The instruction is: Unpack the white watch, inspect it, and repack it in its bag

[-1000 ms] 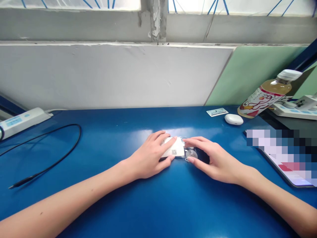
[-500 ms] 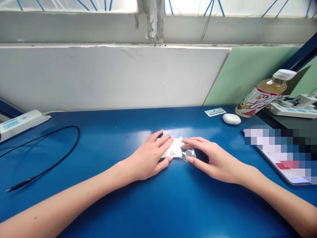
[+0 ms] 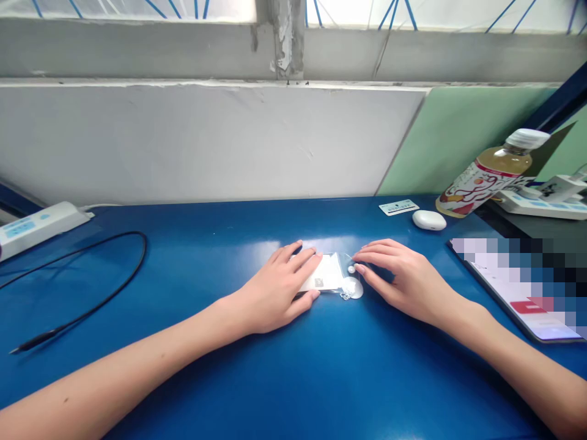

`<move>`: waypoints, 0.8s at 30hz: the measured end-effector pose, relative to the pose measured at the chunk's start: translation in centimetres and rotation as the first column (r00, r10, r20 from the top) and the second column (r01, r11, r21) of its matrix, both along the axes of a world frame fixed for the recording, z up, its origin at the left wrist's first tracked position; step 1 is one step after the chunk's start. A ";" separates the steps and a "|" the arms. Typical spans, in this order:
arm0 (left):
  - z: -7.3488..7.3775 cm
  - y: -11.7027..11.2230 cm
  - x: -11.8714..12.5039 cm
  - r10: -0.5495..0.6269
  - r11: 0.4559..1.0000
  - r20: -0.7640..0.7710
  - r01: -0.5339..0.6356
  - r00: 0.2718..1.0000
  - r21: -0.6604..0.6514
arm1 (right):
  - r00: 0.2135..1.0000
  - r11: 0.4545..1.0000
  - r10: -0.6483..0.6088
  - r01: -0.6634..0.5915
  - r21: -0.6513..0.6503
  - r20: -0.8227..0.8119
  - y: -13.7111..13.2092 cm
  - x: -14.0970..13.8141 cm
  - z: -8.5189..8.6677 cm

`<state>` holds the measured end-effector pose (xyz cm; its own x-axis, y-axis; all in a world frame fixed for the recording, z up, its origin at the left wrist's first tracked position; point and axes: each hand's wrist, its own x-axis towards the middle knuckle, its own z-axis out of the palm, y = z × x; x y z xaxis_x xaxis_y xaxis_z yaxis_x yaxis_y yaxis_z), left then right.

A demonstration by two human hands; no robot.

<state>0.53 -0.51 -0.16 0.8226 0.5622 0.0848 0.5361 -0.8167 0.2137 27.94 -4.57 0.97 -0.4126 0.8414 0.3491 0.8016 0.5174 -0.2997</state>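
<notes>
A small clear plastic bag [image 3: 337, 278] with a white printed card inside lies on the blue table [image 3: 293, 379]. A round silvery piece [image 3: 353, 288] sits at the bag's right end. My left hand [image 3: 277, 290] holds the bag's left part, fingers laid over the card and thumb against its near edge. My right hand [image 3: 403, 275] rests on the table just right of the bag, with its fingers stretched out. Its fingertips are at the bag's right edge, beside a tiny white bead [image 3: 351, 269].
A black cable [image 3: 92, 269] loops at the left, near a white power strip [image 3: 34, 223]. At the right are a white card [image 3: 398, 207], a white earbud case [image 3: 428, 220], a tilted drink bottle [image 3: 490, 174] and a tablet [image 3: 527, 293].
My right hand has drawn back a little to the right, uncovering the round silvery piece and the bag's right end. My left hand has stayed on the card.
</notes>
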 end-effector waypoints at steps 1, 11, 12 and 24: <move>0.0 0.0 0.0 0.002 1.000 0.000 -0.002 1.000 -0.002 | 1.000 1.000 -0.014 0.014 -0.018 -0.023 0.0 0.0 0.0; 0.2 0.0 0.2 0.006 1.000 0.014 -0.006 1.000 0.003 | 0.964 0.979 0.039 -0.089 -0.183 -0.263 -0.4 -0.8 0.0; 0.1 0.0 0.2 0.006 1.000 0.016 -0.006 1.000 0.005 | 0.959 0.976 0.048 -0.105 -0.192 -0.278 -0.5 -0.9 -0.1; 0.2 -0.1 0.1 -0.005 1.000 0.019 0.005 1.000 0.005 | 0.966 0.973 0.095 -0.141 -0.182 -0.241 -0.5 -1.3 -0.8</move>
